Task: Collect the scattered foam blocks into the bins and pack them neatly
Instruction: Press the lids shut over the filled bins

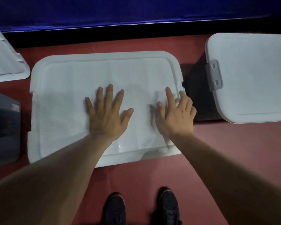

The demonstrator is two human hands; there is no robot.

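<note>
White lid (pixel 68 88), red floor (pixel 234 151), blue backdrop (pixel 136 10).

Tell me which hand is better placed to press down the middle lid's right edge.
Probably the right hand: it lies by the right rim of the white lid, fingertips near the edge. The left hand rests flat on the lid's middle, farther off.

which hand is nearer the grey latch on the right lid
Right. The right hand sits at the right edge of the centre lid, just left of and below the latch; the left hand lies flat mid-lid, farther left.
</note>
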